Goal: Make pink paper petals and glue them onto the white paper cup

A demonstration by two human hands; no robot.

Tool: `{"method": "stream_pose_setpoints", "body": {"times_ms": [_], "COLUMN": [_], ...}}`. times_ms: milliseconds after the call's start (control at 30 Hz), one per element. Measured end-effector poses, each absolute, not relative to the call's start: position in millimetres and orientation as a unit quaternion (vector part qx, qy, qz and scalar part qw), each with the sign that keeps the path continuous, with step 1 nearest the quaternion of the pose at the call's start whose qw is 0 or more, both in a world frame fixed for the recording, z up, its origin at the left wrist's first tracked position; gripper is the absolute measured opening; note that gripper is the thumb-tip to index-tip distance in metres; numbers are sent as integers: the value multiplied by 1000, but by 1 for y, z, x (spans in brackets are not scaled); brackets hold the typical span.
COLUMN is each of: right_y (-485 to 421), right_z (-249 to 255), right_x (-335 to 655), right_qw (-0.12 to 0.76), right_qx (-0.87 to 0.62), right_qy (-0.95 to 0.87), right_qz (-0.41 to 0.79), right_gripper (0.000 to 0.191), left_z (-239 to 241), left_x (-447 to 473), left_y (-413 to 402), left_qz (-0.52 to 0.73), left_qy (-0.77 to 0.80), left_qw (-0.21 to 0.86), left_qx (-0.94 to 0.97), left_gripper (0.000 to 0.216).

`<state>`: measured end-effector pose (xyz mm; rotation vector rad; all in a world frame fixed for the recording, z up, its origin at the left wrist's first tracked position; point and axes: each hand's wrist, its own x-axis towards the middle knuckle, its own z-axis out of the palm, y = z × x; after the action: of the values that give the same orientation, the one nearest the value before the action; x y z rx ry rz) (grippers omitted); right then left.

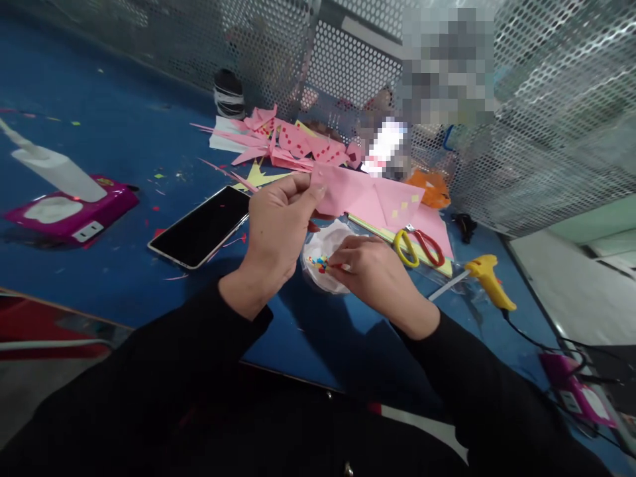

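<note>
My left hand (281, 228) pinches one end of a folded pink paper piece (355, 192), which carries a few small yellow squares near its far end. Below the paper, my right hand (365, 265) reaches into a round bowl lined with white (338, 232). Small bits of coloured paper (318, 262) lie in that bowl, and my right fingertips are pressed together among them. Whether a bit is between those fingers I cannot make out. Scissors with one yellow and one red handle (420, 246) rest on stacked pink and yellow paper (437, 228) just right of the bowl.
A phone (201, 225) lies left of my hands, near a purple power strip (74, 209) with a white charger (57, 172). Folded pink shapes (298, 142) are piled at the back before a perforated metal screen (352, 59). A yellow glue gun (487, 278) lies to the right.
</note>
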<state>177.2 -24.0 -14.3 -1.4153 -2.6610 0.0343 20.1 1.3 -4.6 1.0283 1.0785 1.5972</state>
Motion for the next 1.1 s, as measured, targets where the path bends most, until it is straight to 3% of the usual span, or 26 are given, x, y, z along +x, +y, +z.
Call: {"method": "stream_pose_setpoints", "body": {"times_ms": [333,633,867,1100], "right_y": [-21,-17,-19,-28], "right_z": [-9,-15,-19,-13], "right_x": [166,164,170,181], "right_qw": [-20,-37,30,227], "right_qx": [-493,-503,-508,-497], "right_qy": [-870,-863,-860,-827], "right_qz": [-2,1,31,132], "right_gripper": [14,14,14,11], "left_z": [-5,-6,-7,-8], "left_x": [21,21,20,18], "left_y": [-1,0,0,2], "left_qz": [642,646,640,638], "left_qy": [419,419,423,431], "left_qw": [476,477,474,478], "left_qx": [430,425,432,423], "left_gripper": [8,8,7,7]}}
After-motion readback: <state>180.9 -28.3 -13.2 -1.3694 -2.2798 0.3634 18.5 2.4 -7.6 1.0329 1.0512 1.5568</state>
